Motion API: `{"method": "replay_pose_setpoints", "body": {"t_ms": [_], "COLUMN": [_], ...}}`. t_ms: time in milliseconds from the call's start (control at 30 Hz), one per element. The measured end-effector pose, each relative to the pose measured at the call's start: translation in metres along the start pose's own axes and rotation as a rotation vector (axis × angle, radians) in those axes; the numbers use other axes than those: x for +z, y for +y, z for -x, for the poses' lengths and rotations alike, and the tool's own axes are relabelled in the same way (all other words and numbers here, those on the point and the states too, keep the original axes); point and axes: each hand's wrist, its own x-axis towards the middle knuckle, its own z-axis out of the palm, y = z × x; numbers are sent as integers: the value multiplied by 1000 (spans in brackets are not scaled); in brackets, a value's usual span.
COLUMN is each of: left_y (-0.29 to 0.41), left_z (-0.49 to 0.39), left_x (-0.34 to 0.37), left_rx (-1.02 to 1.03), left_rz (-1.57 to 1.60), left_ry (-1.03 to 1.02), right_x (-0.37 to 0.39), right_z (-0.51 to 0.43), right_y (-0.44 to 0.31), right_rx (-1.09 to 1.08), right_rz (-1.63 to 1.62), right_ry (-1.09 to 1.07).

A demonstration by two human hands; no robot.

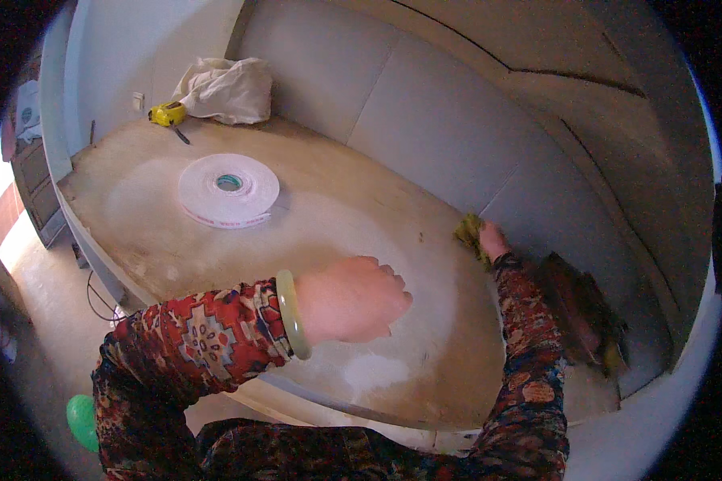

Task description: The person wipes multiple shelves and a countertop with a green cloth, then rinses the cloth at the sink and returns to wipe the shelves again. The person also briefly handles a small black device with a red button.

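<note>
My left hand [352,300], with a pale green bangle [293,314] at its wrist, is over the wooden tabletop [313,240] with its fingers curled and its palm side hidden. Nothing shows in it. Farther right, my right hand [493,240] grips a crumpled yellow-green cloth [471,236] at the table's edge by the grey wall panels. A large roll of white tape [228,198] with red print lies flat to the left of centre. Behind it a yellow tape measure [167,113] rests beside a white cloth bag [225,90].
Grey panels [421,120] rise along the table's far side. A dark object [583,312], unclear in kind, lies right of my right forearm. A green balloon-like thing [83,421] is at lower left, and a black cable [98,297] hangs by the table's left edge.
</note>
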Motion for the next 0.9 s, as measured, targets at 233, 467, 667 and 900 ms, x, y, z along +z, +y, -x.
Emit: {"method": "replay_pose_setpoints", "body": {"t_ms": [233, 467, 667, 900], "left_y": [-3, -8, -17, 0], "left_z": [-1, -4, -15, 2], "left_x": [2, 2, 9, -15], "left_rx": [-32, -68, -118, -250], "left_rz": [-33, -51, -25, -64], "left_ry": [-13, -86, -81, -193], "right_x": [10, 0, 30, -31], "right_z": [15, 34, 41, 110], "right_y": [-104, -227, -234, -236], "right_rx": [-57, -305, -733, -951], "right_rz": [-356, -318, -497, -367], "right_ry": [-431, -441, -331, -428]}}
